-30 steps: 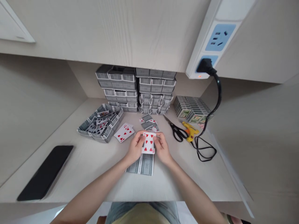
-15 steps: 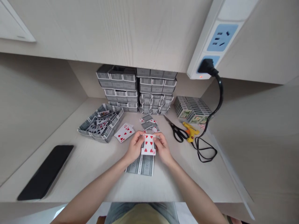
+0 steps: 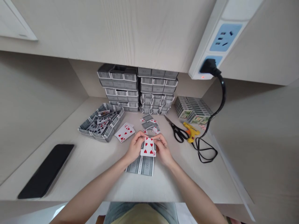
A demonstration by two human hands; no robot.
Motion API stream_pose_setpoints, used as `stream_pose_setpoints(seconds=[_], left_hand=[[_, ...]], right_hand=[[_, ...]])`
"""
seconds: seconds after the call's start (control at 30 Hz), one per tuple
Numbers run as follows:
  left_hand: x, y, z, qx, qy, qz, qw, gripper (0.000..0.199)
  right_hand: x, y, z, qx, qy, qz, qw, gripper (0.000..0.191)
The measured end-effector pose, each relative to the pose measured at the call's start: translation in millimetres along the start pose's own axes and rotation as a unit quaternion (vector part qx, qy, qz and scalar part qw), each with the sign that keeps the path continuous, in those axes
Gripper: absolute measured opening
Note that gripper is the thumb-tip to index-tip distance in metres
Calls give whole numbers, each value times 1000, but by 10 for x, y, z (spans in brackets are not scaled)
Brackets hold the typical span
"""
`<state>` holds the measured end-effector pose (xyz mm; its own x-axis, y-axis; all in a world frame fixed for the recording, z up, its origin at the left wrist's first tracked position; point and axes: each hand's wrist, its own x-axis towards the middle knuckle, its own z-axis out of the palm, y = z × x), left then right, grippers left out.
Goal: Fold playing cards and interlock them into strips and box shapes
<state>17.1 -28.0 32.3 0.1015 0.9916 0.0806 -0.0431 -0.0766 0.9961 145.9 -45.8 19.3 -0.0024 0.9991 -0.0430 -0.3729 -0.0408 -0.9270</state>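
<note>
Between my two hands is a six of hearts playing card (image 3: 148, 148), face up. My left hand (image 3: 135, 147) pinches its far left corner, and my right hand (image 3: 163, 148) pinches the far right corner. Under it, grey patterned card backs (image 3: 141, 165) lie side by side on the desk, joined edge to edge. Just beyond my fingertips are several small card pieces (image 3: 150, 123), some back up, some showing red hearts. Loose heart cards (image 3: 125, 132) lie face up to the left of my left hand.
A tray made of cards (image 3: 109, 134) holds loose cards at left. Stacked card boxes (image 3: 157, 88) stand at the back. Black scissors (image 3: 178, 132), a yellow glue gun (image 3: 191, 132) with its cord, and packs of cards (image 3: 195, 109) lie right. A black phone (image 3: 46, 171) rests front left.
The far edge of the six of hearts now shows less of its face, with my fingers and thumbs closer over its top. My hands stay in nearly the same place.
</note>
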Motion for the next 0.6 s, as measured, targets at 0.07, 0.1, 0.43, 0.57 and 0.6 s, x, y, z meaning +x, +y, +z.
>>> stream_pose_setpoints(seconds=[0.07,0.1,0.43,0.57,0.6], left_hand=[[-2,6,1,-6,-4,3,1000,12],[-4,11,3,-8,-7,3,1000,13],[-32,35,-37,12,-10,14,1000,15],[-45,33,-51,56,-44,44,996,16],[-48,38,-54,66,-52,49,995,16]], right_hand=[[-11,-22,17,15,5,1,1000,6],[-17,-37,27,25,8,3,1000,5],[-20,-130,33,144,-72,123,979,17],[15,-101,2,84,-97,167,978,26],[19,-103,-7,61,-107,162,979,26]])
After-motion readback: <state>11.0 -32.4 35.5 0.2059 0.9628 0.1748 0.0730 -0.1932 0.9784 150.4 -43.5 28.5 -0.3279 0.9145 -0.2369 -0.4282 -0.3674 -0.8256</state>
